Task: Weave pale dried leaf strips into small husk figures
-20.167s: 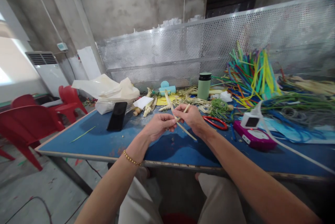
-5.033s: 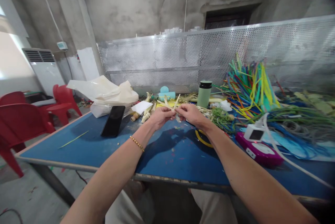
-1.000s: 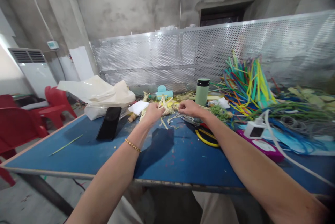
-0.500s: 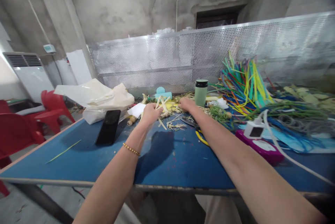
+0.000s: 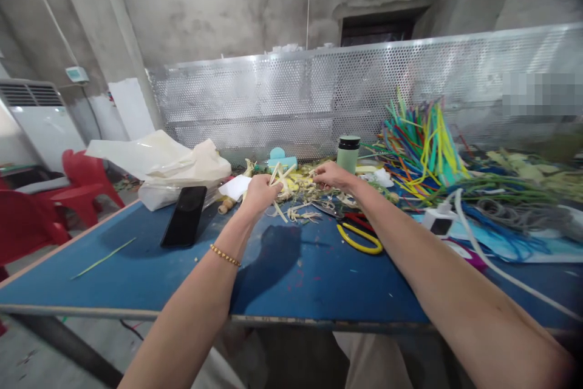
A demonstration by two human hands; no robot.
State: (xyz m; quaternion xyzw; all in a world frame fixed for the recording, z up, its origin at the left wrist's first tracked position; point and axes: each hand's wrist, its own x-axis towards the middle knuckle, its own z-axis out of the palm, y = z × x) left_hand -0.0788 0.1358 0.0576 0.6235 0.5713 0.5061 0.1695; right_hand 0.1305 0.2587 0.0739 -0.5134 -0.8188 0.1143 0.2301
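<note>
pale strips [image 5: 283, 179] stick up, crossed and splayed, from the left hand [image 5: 262, 193], which is closed around them, thumb pressed to the fingers, above the far middle of the table. largest of all, a perforated metal panel [image 5: 255, 98] runs behind everything. in front of it stretches the blue table [image 5: 182, 292]. a crumpled whitish bag [image 5: 182, 164] lies at the left, and a bundle of coloured strips [image 5: 426, 143] fans up at the right. a litter of pale scraps [image 5: 303, 214] spreads between and beyond the hands. over its right part is the right hand [image 5: 331, 176], fingers curled and tips close together; i cannot tell whether it pinches anything. the black phone [image 5: 184, 217] lies left of the left forearm. a green bottle [image 5: 348, 161] stands upright just behind the right hand. scissors [image 5: 359, 244] with yellow on one handle lie beside the right forearm, partly hidden by it. a folded white paper [image 5: 235, 186] lies just left of the left hand. smallest, a beaded bracelet [image 5: 225, 255] circles the left wrist.
</note>
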